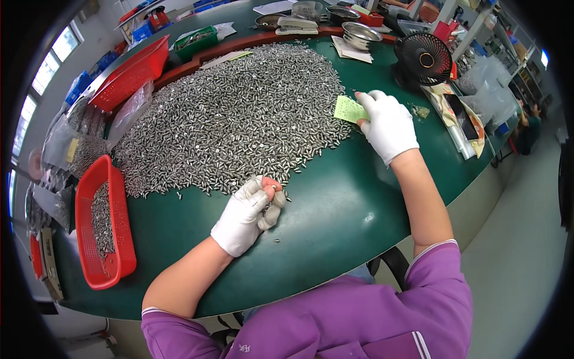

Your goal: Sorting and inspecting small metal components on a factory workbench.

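Observation:
A wide heap of small silver metal pins (pixel 239 113) covers the middle of the green table. At its near edge is my left hand (pixel 248 212), in a white glove with bare fingertips showing. Its fingers are curled and pinched together over something too small to make out, and a few loose pins lie right beside them. My right hand (pixel 387 122), gloved the same way, grips a yellow-green paper slip (pixel 349 110) between thumb and fingers at the heap's right edge. One stray pin (pixel 276 240) lies on the tabletop nearer to me.
To the left stands a red plastic basket (pixel 122 239) partly filled with pins. Another red basket (pixel 134 75) and a green tray (pixel 196 43) sit farther back. Beyond my right hand are a black fan (pixel 423 58), metal bowls (pixel 360 35) and a phone (pixel 460 116).

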{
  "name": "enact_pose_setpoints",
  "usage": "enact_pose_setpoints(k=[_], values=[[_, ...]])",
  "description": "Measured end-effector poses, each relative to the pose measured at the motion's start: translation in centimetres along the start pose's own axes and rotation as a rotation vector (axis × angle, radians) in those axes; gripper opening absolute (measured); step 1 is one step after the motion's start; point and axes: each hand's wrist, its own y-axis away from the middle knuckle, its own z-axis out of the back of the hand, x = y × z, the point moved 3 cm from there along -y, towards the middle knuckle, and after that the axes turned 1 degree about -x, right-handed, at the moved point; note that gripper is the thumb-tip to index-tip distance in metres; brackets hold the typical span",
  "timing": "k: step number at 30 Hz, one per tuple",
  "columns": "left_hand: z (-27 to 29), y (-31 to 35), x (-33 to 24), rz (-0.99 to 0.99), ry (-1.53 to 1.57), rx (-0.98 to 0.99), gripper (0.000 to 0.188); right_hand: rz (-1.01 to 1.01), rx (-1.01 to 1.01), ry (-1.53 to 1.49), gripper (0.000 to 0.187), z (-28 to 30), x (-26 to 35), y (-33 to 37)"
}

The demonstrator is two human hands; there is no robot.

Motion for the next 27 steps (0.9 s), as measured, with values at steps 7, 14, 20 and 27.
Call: enact_pose_setpoints(k=[7,14,20,27], values=[[0.1,0.1,0.2,-0.037,0.08,-0.017,0.02,0.041,-0.291,-0.003,0.012,0.8,-0.4,-0.5],[0.8,0.1,0.1,-0.04,0.159,-0.096,0.026,0.434,-0.013,-0.529,0.02,1.3,6.2,1.2],[1.8,-0.2,-0.2,-0.101,0.391,-0.105,0.029,0.926,0.26,-0.747,0.012,1.6,13.4,5.6],[2.0,-0.3,-1.3,-0.276,0.397,-0.196,0.025,0.853,0.343,-0.591,0.012,0.7,16.3,6.4]])
